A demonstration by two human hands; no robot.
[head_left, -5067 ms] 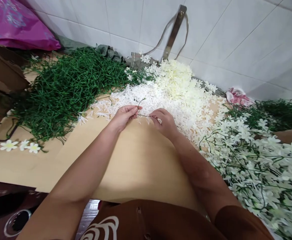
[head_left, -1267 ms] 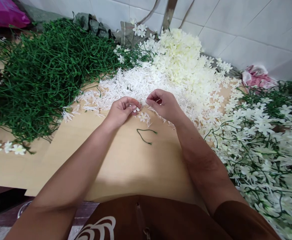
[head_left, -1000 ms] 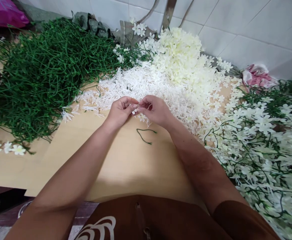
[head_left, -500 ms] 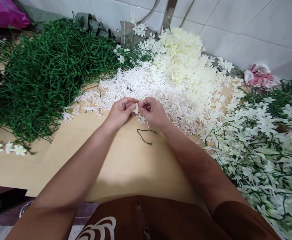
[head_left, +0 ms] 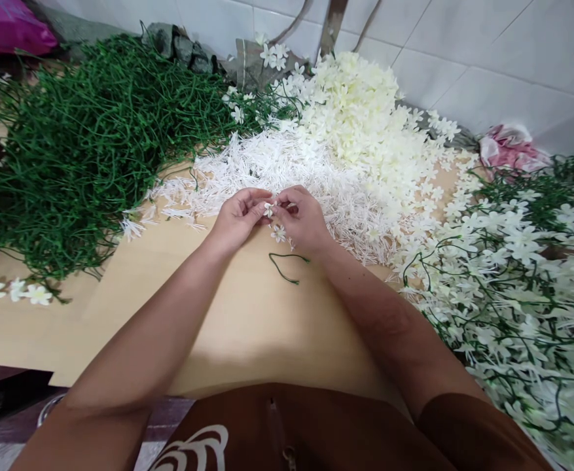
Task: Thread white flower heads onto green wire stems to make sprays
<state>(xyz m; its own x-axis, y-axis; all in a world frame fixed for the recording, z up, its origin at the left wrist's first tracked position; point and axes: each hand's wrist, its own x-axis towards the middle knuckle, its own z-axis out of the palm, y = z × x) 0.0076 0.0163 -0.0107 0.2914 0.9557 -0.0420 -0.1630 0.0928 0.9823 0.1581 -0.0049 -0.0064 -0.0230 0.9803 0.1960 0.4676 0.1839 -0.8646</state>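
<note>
Between my fingertips is a small white artificial flower (head_left: 268,209), partly hidden by the fingers. My left hand (head_left: 241,216) is closed in a pinch on its left side. From the right, my right hand (head_left: 300,216) pinches at the same flower, its fingertips close to the left thumb. Just below the hands, another white flower (head_left: 277,233) lies on the brown board (head_left: 247,314). A bent green stem (head_left: 283,268) rests on the board nearer to me. Right behind my hands spreads a pile of thin white stamens (head_left: 277,160).
A big heap of green stems (head_left: 105,144) stands at the left. Loose cream petals (head_left: 360,104) are piled at the back, against the tiled wall (head_left: 493,59). Stemmed white flowers (head_left: 517,307) fill the right side. A few flowers (head_left: 37,294) lie at far left.
The flower between my fingers has turned slightly and shows less of its face. My right hand has shifted a little; the things on the board stay where they were.
</note>
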